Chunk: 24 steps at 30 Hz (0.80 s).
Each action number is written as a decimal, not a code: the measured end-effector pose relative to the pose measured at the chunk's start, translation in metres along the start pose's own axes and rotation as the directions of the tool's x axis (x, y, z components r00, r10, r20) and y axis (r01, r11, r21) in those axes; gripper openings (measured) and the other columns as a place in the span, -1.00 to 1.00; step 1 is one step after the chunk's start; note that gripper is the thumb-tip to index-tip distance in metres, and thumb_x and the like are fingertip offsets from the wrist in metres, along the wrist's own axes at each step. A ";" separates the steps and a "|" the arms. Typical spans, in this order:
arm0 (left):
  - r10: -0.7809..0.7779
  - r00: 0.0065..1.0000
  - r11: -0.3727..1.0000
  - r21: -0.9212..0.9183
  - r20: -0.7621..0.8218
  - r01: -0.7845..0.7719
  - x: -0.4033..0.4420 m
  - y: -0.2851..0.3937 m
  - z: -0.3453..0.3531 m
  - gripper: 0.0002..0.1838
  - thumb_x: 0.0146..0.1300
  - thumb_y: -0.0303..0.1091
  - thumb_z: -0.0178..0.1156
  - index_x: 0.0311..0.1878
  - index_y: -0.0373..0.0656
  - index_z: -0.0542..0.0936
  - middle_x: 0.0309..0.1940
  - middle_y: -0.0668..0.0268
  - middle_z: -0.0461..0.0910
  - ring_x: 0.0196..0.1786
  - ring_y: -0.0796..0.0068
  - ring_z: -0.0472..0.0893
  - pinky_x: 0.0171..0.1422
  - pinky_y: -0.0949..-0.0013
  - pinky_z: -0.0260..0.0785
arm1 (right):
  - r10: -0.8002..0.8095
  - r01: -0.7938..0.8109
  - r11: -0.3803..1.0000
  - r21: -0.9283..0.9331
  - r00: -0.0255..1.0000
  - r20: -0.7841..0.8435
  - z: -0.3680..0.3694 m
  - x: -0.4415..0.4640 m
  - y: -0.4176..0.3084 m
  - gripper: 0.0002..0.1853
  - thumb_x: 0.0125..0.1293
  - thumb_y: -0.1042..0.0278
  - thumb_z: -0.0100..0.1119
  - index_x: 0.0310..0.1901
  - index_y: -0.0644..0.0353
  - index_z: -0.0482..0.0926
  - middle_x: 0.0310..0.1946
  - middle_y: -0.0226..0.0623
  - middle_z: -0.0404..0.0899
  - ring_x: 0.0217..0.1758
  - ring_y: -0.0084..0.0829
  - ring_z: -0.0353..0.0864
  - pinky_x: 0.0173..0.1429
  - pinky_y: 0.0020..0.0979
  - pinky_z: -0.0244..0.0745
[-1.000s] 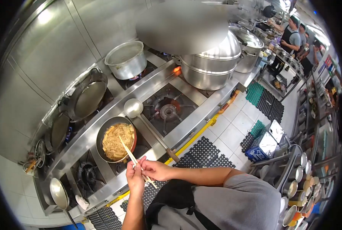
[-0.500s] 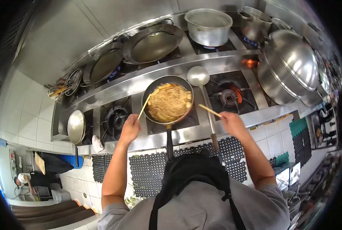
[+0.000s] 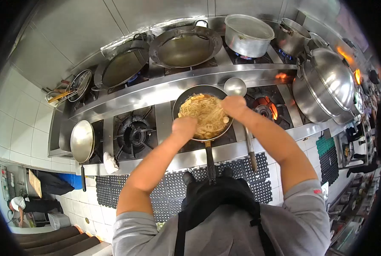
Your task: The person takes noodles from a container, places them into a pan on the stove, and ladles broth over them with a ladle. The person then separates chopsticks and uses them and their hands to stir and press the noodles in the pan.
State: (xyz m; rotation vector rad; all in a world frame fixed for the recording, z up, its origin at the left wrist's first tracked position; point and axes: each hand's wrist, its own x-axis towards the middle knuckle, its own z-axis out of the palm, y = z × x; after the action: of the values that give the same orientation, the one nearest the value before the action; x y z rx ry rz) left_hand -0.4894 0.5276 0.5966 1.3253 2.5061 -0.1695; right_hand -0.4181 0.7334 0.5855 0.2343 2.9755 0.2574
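A dark frying pan stands on a front burner, its black handle toward my body. In it lie pale thin noodles in brown liquid, with yellow pieces along the far edge. My left hand is closed over the pan's near left side. Over the right side my right hand is closed too. Each is wrapped round a chopstick, now mostly hidden by the hands. Right of the pan rests a long-handled ladle, partly behind my right hand and forearm.
Two wide woks, a large pot and a smaller pot line the back burners. A domed steamer stands right; flames rise behind it. A small pan and white cloth sit left. Another person bends at far left.
Both hands have moved inward and over the pan, with the chopsticks going down into the noodles. The noodles look more gathered. The whole view has shifted slightly.
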 end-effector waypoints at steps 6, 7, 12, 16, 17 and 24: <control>-0.056 0.993 0.997 0.048 -0.101 0.061 -0.012 -0.031 -0.025 -0.81 0.10 -0.42 0.09 -0.28 -0.18 0.67 -0.28 0.08 0.65 -0.17 0.15 0.67 -0.15 0.19 0.53 | -0.018 0.013 0.989 0.150 0.999 0.033 -0.041 -0.007 -0.028 -0.75 0.16 0.27 0.01 -0.33 0.21 0.66 -0.32 -0.10 0.66 -0.23 -0.16 0.67 -0.19 -0.17 0.57; -0.038 0.994 0.998 0.051 -0.104 0.043 -0.001 -0.021 -0.019 -0.82 0.10 -0.42 0.09 -0.29 -0.18 0.67 -0.29 0.07 0.65 -0.18 0.14 0.67 -0.14 0.17 0.53 | 0.005 -0.019 0.979 0.201 0.997 0.073 -0.054 -0.014 -0.050 -0.74 0.14 0.33 0.01 -0.29 0.25 0.66 -0.28 -0.08 0.65 -0.17 -0.18 0.67 -0.16 -0.13 0.56; -0.041 0.995 0.999 0.014 -0.095 0.042 0.003 -0.023 0.014 -0.83 0.09 -0.42 0.10 -0.33 -0.16 0.68 -0.30 0.08 0.66 -0.18 0.12 0.67 -0.12 0.14 0.52 | -0.041 0.033 0.988 0.150 0.998 0.051 -0.008 0.001 -0.023 -0.81 0.09 0.37 0.09 -0.33 0.20 0.67 -0.35 -0.12 0.66 -0.19 -0.17 0.67 -0.18 -0.18 0.57; -0.049 0.993 0.994 0.094 -0.106 0.059 -0.010 -0.038 -0.011 -0.82 0.08 -0.41 0.10 -0.32 -0.19 0.66 -0.30 0.04 0.65 -0.18 0.09 0.66 -0.12 0.14 0.51 | 0.049 -0.072 0.989 0.131 0.984 0.171 -0.052 -0.008 -0.005 -0.76 0.14 0.38 0.05 -0.22 0.18 0.67 -0.22 -0.11 0.65 -0.09 -0.19 0.65 -0.08 -0.18 0.55; -0.081 0.985 0.995 0.050 -0.153 0.089 -0.008 -0.036 -0.016 -0.83 0.07 -0.40 0.11 -0.33 -0.20 0.66 -0.30 0.02 0.64 -0.17 0.07 0.65 -0.11 0.14 0.51 | 0.006 -0.024 0.982 0.189 0.996 0.094 -0.060 -0.008 -0.018 -0.76 0.14 0.35 0.06 -0.23 0.18 0.67 -0.23 -0.14 0.66 -0.11 -0.20 0.66 -0.10 -0.22 0.55; 0.016 0.986 0.991 0.133 -0.169 0.007 0.004 -0.031 0.025 -0.83 0.08 -0.34 0.13 -0.36 -0.18 0.66 -0.39 0.06 0.65 -0.31 0.08 0.67 -0.25 0.17 0.54 | 0.084 -0.113 0.984 0.135 0.975 0.205 -0.027 -0.007 -0.027 -0.79 0.09 0.29 0.13 -0.29 0.12 0.68 -0.28 -0.20 0.67 -0.18 -0.28 0.68 -0.19 -0.20 0.56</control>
State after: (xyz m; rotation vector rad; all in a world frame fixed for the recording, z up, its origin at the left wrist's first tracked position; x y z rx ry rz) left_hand -0.5116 0.5069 0.5711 1.4539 2.6738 -0.2366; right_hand -0.4197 0.7015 0.6081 0.4013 2.7894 0.0239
